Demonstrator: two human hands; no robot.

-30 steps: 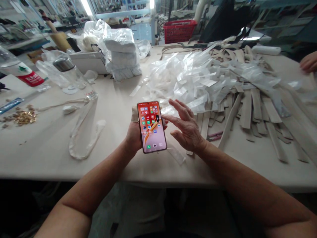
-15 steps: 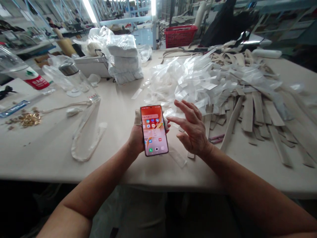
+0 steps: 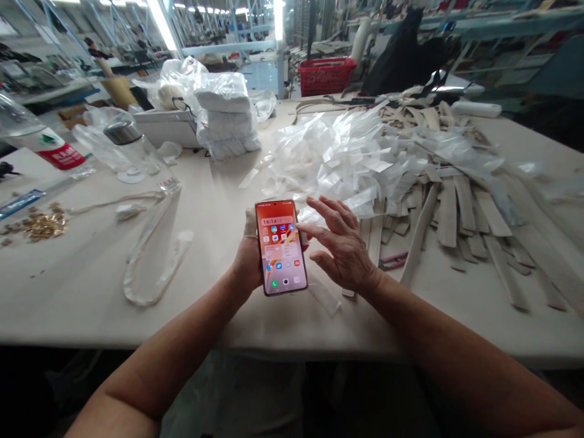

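Smartphone (image 3: pixel 281 252), home screen lit and reading 16:14, held above the table (image 3: pixel 205 319) near its front edge, head view. Left hand (image 3: pixel 247 261) curled round it; right hand (image 3: pixel 341 246) fingers fanned, index at the right edge, contact unclear. Step, likely: touchscreen use; a tap calls for steady left support. Left fingers mostly hidden; icon labels illegible.

The pale table (image 3: pixel 95 304) bears a heap of plastic scraps (image 3: pixel 337 158), beside it a spread of beige strips (image 3: pixel 449 219) (several fanned toward the near edge), a wrapped white stack (image 3: pixel 228 118) and small gold-coloured pieces (image 3: pixel 45 225).
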